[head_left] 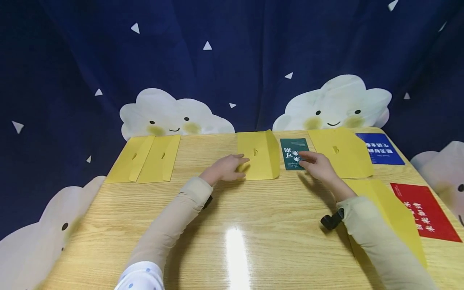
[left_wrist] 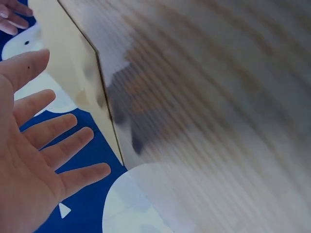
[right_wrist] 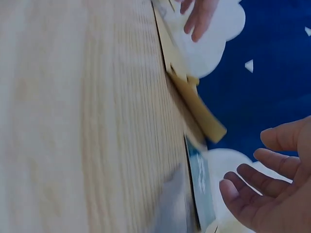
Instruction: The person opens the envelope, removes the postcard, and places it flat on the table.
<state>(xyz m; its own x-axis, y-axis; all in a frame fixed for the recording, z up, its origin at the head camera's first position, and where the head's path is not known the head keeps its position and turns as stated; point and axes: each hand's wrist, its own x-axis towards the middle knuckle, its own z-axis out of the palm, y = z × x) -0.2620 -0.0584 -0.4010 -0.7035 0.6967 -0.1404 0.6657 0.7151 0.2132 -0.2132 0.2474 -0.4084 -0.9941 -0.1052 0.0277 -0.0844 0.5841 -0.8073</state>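
My left hand [head_left: 227,167] hovers at the left edge of a yellow envelope [head_left: 253,157] whose flap stands open on its right side. In the left wrist view the fingers of that left hand [left_wrist: 48,141] are spread, with nothing in them. My right hand [head_left: 319,165] is over the lower right edge of a dark green card [head_left: 293,155] with white lettering. The right wrist view shows the right hand [right_wrist: 272,179] with loosely bent fingers, holding nothing, beside the green card [right_wrist: 201,179]. The envelope's raised flap [right_wrist: 199,107] stands up near it.
Two closed yellow envelopes [head_left: 156,159] lie at the left. On the right, an open yellow envelope [head_left: 335,155] lies beside a blue card [head_left: 384,149], and another yellow envelope [head_left: 391,213] beside a red card [head_left: 425,211]. A dark blue curtain [head_left: 246,60] hangs behind the wooden table [head_left: 275,241].
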